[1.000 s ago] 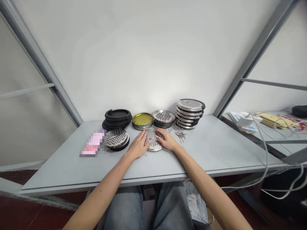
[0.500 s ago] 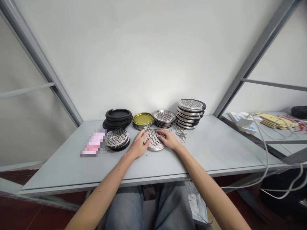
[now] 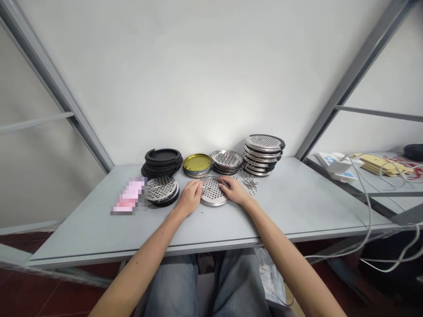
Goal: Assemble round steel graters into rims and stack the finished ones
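A round metal grater (image 3: pixel 213 193) with rows of holes lies on the table in front of me. My left hand (image 3: pixel 191 196) closes on its left rim, thumb and fingers drawn together. On the opposite side, my right hand (image 3: pixel 232 190) grips the right rim, with the thumb resting over the top face. Parts of both rims are hidden under my fingers. Just left of my left hand sits a short stack of round grater plates (image 3: pixel 161 189) on black pieces. Small metal hooks (image 3: pixel 250 184) lie loose beyond my right hand.
Along the wall stand black rings (image 3: pixel 163 156), gold-topped round lids (image 3: pixel 197 162), more grater plates (image 3: pixel 226 159) and a tall stack of black-edged graters (image 3: pixel 263 143). A blurred pink item (image 3: pixel 129 195) lies left. White cables (image 3: pixel 366 211) hang at the right.
My left hand has drawn its thumb and fingers off the grater's top face to the left rim. The right hand stays on the right side.
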